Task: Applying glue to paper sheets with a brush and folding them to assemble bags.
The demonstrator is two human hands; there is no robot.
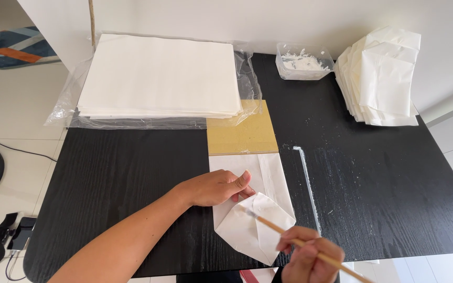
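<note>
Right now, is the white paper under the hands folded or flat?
Folded. The white paper shows angled flaps meeting at creases near its lower end; the left hand presses it down while the right hand holds a brush.

I see a black table: white sheet stack on plastic at 11 o'clock, glue tub at 12, folded bags at 1, cardboard template centre, partly folded bag at 6.

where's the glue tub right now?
In the head view the clear glue tub sits at the far edge of the black table, right of centre, between the stack of white sheets and the pile of folded bags.
</note>
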